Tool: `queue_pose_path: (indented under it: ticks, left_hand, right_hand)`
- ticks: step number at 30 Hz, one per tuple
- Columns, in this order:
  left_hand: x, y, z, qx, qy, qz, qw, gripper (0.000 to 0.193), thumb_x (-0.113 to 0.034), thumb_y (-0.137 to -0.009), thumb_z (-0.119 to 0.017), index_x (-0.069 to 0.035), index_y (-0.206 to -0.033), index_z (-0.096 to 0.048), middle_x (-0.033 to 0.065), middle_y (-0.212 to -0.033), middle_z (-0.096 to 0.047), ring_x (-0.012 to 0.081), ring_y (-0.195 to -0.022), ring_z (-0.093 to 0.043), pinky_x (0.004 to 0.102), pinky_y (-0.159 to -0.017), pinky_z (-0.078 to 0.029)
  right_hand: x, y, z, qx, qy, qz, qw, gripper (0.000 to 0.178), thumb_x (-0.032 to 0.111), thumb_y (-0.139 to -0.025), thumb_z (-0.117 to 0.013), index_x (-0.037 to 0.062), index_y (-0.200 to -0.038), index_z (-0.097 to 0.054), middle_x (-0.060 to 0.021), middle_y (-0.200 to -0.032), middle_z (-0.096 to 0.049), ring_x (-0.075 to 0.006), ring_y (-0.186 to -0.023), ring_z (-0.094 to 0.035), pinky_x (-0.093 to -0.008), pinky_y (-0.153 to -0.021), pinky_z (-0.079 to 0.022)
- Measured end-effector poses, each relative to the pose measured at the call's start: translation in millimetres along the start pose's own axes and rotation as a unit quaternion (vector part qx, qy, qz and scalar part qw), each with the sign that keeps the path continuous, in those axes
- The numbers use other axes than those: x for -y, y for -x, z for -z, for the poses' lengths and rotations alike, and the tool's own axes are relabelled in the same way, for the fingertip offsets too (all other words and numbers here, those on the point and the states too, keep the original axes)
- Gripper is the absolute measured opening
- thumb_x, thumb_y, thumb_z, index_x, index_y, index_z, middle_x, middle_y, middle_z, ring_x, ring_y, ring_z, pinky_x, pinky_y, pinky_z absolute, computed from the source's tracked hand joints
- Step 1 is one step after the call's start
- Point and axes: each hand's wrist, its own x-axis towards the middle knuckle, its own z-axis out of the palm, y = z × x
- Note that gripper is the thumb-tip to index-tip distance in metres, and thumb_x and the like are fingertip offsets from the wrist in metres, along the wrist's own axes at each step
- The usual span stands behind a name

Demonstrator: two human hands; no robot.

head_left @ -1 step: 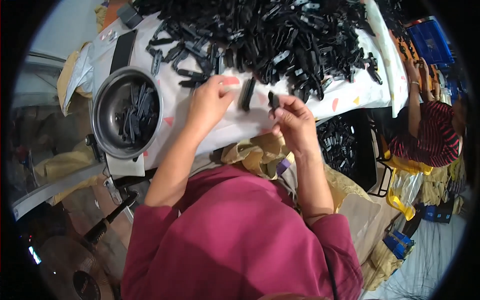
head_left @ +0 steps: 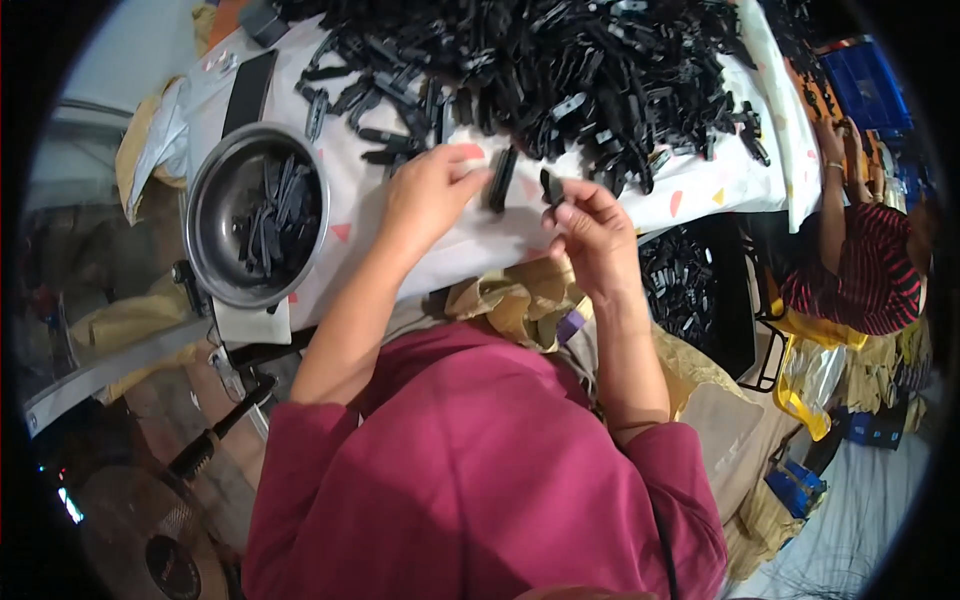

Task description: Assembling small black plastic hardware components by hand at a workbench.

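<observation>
My right hand (head_left: pixel 603 240) pinches a small dark plastic piece (head_left: pixel 551 188) between thumb and fingers, above the table's near edge. My left hand (head_left: pixel 430 192) is empty, with thumb and fingers apart. Just right of its fingertips, a longer black plastic part (head_left: pixel 503 180) lies on the patterned white tablecloth (head_left: pixel 360 270). Beyond both hands spreads a big heap of similar black plastic parts (head_left: pixel 560 90); their exact kind is too small to tell. On the left, a metal bowl (head_left: pixel 200 255) holds several slim black strips (head_left: pixel 280 215).
A flat black slab (head_left: pixel 248 92) lies behind the bowl. Below the table's right side, a black crate (head_left: pixel 735 320) contains more small dark parts. Farther right sits another person in a striped top (head_left: pixel 860 265), near a blue bin (head_left: pixel 865 85). At lower left stands a fan (head_left: pixel 170 560).
My left hand has shifted slightly right, closer to the black part on the cloth. The right hand still pinches the small piece, now tilted a little differently.
</observation>
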Motion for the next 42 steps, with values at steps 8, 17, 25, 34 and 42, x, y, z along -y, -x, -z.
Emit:
queue_pose_path:
  ticks: [8, 17, 25, 34, 42]
  left_hand:
    - [-17, -12, -11, 0.106, -0.082, -0.006, 0.991, 0.024, -0.029, -0.074, -0.065, -0.005, -0.079, -0.064, 0.0113, -0.078, -0.064, 0.0297, -0.069, -0.061, 0.0387, -0.064, -0.048]
    - [-27, 9, 31, 0.307, 0.354, 0.002, 0.884, 0.013, -0.007, -0.084, -0.060, 0.001, -0.094, -0.060, 0.0010, -0.085, -0.061, 0.0072, -0.079, -0.057, 0.0194, -0.071, -0.046]
    - [-37, 17, 46, 0.204, 0.109, -0.244, 0.942, 0.023, -0.011, -0.077, -0.068, -0.001, -0.097, -0.062, 0.0082, -0.083, -0.064, 0.0122, -0.072, -0.060, 0.0241, -0.062, -0.047]
    - [-17, 21, 37, 0.151, 0.040, -0.270, 0.950, 0.028, -0.013, -0.071, -0.073, -0.001, -0.094, -0.061, 0.0067, -0.077, -0.063, 0.0147, -0.068, -0.060, 0.0262, -0.062, -0.048]
    - [19, -22, 22, -0.029, 0.090, -0.092, 0.991, 0.036, -0.009, -0.075, -0.061, -0.003, -0.110, -0.052, 0.0123, -0.095, -0.060, 0.0200, -0.077, -0.060, 0.0302, -0.072, -0.047]
  right_hand:
    - [3, 5, 17, -0.086, -0.052, 0.055, 0.993, 0.020, 0.006, -0.082, -0.062, -0.0026, -0.100, -0.059, -0.0117, -0.089, -0.062, -0.0278, -0.084, -0.063, -0.0264, -0.061, -0.054]
    - [22, 12, -23, 0.087, 0.516, 0.422, 0.740, 0.023, -0.008, -0.067, -0.070, 0.0006, -0.087, -0.063, -0.0114, -0.089, -0.061, -0.0170, -0.078, -0.060, -0.0251, -0.063, -0.049]
    - [13, 21, -26, 0.039, 0.494, 0.436, 0.751, 0.024, -0.009, -0.066, -0.070, 0.0002, -0.086, -0.062, -0.0107, -0.084, -0.059, -0.0161, -0.071, -0.058, -0.0229, -0.055, -0.048]
    - [17, 6, -24, 0.112, 0.609, 0.314, 0.720, 0.042, 0.008, -0.071, -0.071, 0.0016, -0.109, -0.056, -0.0153, -0.098, -0.058, -0.0307, -0.088, -0.057, -0.0343, -0.075, -0.048]
    - [48, -84, -10, -0.061, 0.795, 0.336, 0.501, 0.040, 0.032, -0.072, -0.069, 0.0054, -0.100, -0.060, -0.0108, -0.081, -0.062, -0.0288, -0.077, -0.060, -0.0370, -0.064, -0.047]
